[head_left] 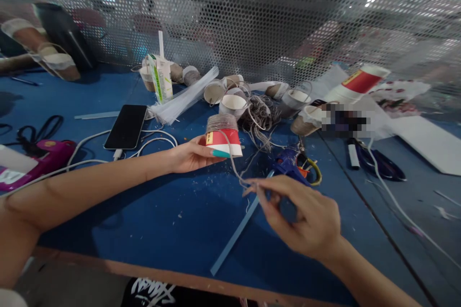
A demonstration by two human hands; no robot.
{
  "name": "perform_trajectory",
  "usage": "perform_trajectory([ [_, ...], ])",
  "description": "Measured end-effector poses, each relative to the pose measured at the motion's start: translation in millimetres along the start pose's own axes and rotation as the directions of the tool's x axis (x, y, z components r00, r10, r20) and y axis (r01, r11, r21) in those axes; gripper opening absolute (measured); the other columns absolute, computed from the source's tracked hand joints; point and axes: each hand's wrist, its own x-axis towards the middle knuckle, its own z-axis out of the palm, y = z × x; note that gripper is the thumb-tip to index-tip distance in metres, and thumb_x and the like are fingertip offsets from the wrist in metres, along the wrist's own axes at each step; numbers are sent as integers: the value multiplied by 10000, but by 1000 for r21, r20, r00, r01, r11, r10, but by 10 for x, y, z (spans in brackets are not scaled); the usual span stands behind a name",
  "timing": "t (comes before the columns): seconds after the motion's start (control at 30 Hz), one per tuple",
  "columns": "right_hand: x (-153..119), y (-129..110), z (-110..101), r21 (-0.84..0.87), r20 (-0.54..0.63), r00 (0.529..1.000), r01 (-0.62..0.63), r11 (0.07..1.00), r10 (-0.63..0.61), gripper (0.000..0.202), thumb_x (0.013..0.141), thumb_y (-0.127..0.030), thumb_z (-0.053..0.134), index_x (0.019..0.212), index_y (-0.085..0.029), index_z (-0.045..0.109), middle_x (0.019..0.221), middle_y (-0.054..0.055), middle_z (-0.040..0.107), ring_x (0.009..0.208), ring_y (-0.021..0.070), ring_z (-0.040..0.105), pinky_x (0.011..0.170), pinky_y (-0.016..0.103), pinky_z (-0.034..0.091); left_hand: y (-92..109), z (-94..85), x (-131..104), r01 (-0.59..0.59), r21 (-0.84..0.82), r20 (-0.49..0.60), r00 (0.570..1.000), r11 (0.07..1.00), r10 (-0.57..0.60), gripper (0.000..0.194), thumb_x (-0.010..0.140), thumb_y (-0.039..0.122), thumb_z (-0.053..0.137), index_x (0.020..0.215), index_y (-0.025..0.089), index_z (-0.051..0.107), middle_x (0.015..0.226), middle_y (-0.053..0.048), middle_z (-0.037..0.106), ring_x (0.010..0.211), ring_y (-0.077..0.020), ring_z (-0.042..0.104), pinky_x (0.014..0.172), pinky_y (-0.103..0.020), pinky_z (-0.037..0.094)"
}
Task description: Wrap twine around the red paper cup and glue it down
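Observation:
A small red and white paper cup [224, 143] is tilted in my left hand [194, 154], whose fingers wrap round its lower side. Grey-brown twine [221, 123] is wound in rings about one end of the cup. From the cup a loose length runs down to my right hand [300, 213], which pinches it between thumb and forefinger. Behind the cup lies a tangled heap of the same twine [261, 117]. A blue glue gun [288, 163] rests just beyond my right hand.
Several twine-wrapped cups [232, 105] stand at the back by a perforated metal screen [223, 19]. A phone [127, 127] with a white cable and a magenta glue gun [50, 156] lie left. A glue stick [236, 237] lies in front.

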Motion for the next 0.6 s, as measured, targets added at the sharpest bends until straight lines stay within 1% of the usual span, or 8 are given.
perform_trajectory([
  [0.1,75,163,15,-18,-96,940,-332,943,329,83,878,-272,591,916,-224,647,576,-14,655,392,119,566,398,248,449,9,19,-12,59,32,56,997,998,-61,568,569,90,831,1102,130,640,1047,-74,727,977,-179,687,961,-294,481],
  [0.2,144,320,22,171,-73,775,-610,774,627,135,857,-337,583,892,-208,598,506,-39,591,282,113,478,305,251,437,25,36,-17,80,56,94,992,995,-85,575,578,123,845,1118,136,647,1053,-66,725,999,-174,681,962,-286,475],
  [0.27,162,374,15,319,-63,683,-677,663,728,164,794,-259,593,949,-209,573,421,-88,492,263,126,442,289,262,451,28,32,-14,79,62,100,991,995,-85,563,591,133,841,1119,147,645,1048,-57,723,998,-175,682,970,-297,472],
  [0.33,148,401,-12,477,-33,627,-674,563,778,304,712,-174,575,1014,-210,553,488,-78,556,282,127,445,292,281,461,24,16,-10,91,62,103,990,994,-97,546,601,136,835,1112,143,645,1046,-61,720,992,-181,684,970,-308,470],
  [0.4,108,439,-73,614,-14,628,-609,503,778,349,661,-150,550,1003,-214,559,796,13,716,307,97,444,282,290,435,16,-4,-8,103,50,106,989,993,-107,540,604,133,829,1111,133,645,1052,-72,716,1003,-190,681,970,-314,469],
  [0.5,37,575,-244,703,-101,671,-474,530,734,222,672,-161,561,885,-223,581,1192,94,684,351,53,417,300,289,382,15,-39,-5,114,15,104,988,993,-115,526,606,125,818,1102,127,645,1054,-77,713,1000,-188,681,966,-302,473],
  [0.53,22,639,-317,696,-140,679,-450,559,721,168,685,-165,571,842,-226,578,1188,102,684,365,55,415,318,295,374,20,-50,-4,119,0,104,988,993,-118,517,609,126,814,1097,125,644,1051,-79,714,993,-185,682,961,-292,477],
  [0.6,14,764,-460,589,-207,741,-427,686,639,41,748,-204,554,728,-232,531,1049,127,714,378,77,415,343,313,354,36,-69,-1,130,-31,104,987,991,-126,486,627,141,803,1085,120,641,1040,-84,718,978,-177,686,949,-270,487],
])
